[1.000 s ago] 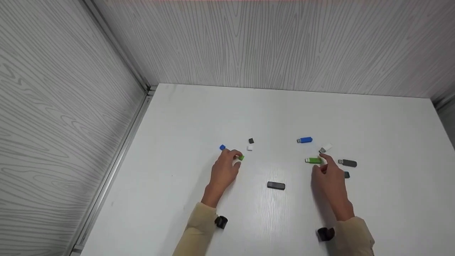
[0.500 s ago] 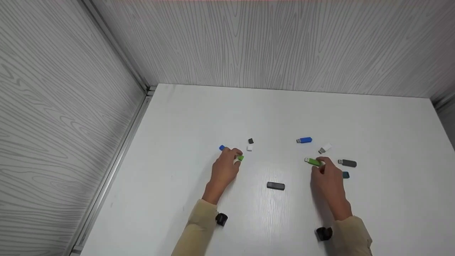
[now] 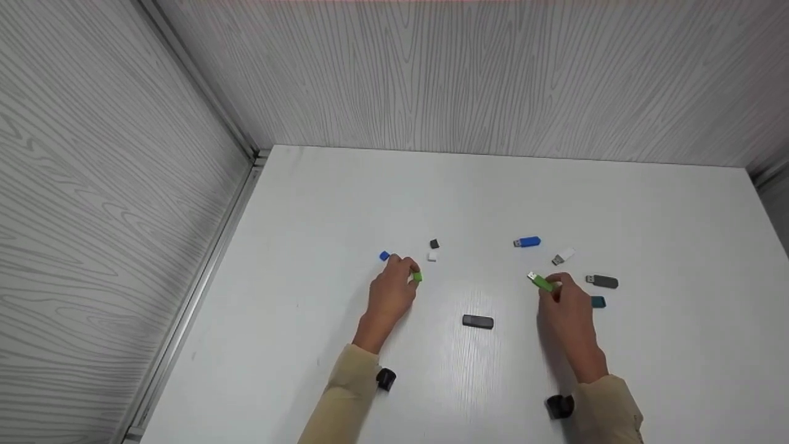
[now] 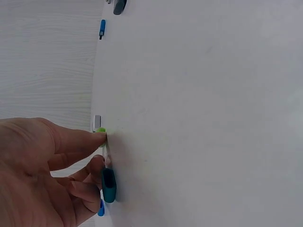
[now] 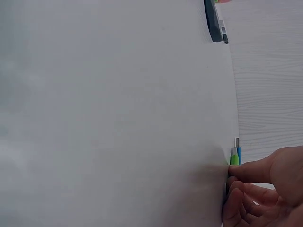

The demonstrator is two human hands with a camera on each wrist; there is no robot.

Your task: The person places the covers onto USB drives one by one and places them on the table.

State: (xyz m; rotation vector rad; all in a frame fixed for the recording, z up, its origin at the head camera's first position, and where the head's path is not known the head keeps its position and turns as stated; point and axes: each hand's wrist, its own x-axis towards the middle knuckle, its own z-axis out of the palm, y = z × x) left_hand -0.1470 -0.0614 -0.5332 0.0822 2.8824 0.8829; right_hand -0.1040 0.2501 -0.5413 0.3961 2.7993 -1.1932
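Note:
In the head view the left hand pinches a small green cap between thumb and fingers. A blue cap lies just beyond its fingertips. The right hand grips the rear of a green USB stick, whose metal plug points up and left. In the left wrist view, a teal cap sits by the curled fingers of the left hand, under the green cap. The right wrist view shows the right hand at the green stick, its rear hidden by the thumb.
A black cap and a white cap lie right of the left hand. Blue, white, grey and teal sticks surround the right hand. One dark stick rests between the hands.
The right thumb and fingers have closed on the green stick, and its plug end has tilted up and away. The left fingers have drawn together on the green cap.

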